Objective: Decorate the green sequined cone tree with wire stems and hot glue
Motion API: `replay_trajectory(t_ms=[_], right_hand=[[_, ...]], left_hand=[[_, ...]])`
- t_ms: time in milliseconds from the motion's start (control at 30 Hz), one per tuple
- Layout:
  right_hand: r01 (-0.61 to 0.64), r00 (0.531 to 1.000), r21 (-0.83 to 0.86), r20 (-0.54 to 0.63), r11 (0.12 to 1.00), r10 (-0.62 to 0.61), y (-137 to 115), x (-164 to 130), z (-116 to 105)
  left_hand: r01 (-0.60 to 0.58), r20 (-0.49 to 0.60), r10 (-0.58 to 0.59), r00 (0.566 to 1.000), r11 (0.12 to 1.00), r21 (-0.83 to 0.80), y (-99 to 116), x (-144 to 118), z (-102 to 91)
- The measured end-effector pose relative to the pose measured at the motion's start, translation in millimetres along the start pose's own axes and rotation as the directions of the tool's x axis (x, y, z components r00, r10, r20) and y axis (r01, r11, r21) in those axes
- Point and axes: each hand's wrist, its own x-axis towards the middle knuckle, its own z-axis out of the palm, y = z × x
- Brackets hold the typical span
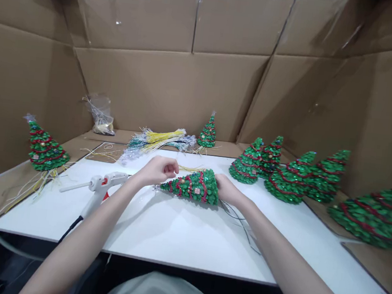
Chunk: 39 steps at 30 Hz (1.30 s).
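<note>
A small green tinsel Christmas tree (191,186) with red garland and small ornaments lies on its side over the white board (178,239), its tip pointing left. My right hand (225,189) is closed around its base at the right end, the fingertips partly hidden behind it. Just above the narrow end, my left hand (161,169) has its fingers curled in a pinch; whatever may be between them is too small to make out. Pale yellow wires (190,169) show behind the tree, and thin dark wires (242,223) trail from its base under my right forearm.
To the left lies a white glue gun (101,188) with a cord. Bundles of white, yellow and green wires (161,138) lie at the back, near a plastic bag (101,115). Several similar trees (289,179) stand at right; others stand at left (43,148) and back. Cardboard walls (135,83) surround the board.
</note>
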Motion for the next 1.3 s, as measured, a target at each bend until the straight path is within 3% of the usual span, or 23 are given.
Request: replay_trajectory(t_ms=[233,700,1300], right_hand=[[0.008,1.000,0.030,0.021,1.000,-0.008,3,1,1],[0.048,0.999,0.007,-0.011,0.999,-0.048,3,1,3],[0.077,0.997,0.124,-0.004,0.989,-0.077,3,3,6]], left_hand=[[-0.024,-0.029,0.024,0.999,1.000,0.014,-1,3,15.0],[0.005,0.002,-0.006,1.000,0.984,0.178,-2,0,0.5],[0.021,-0.111,0.007,0.994,0.970,0.244,1,1,19.1]])
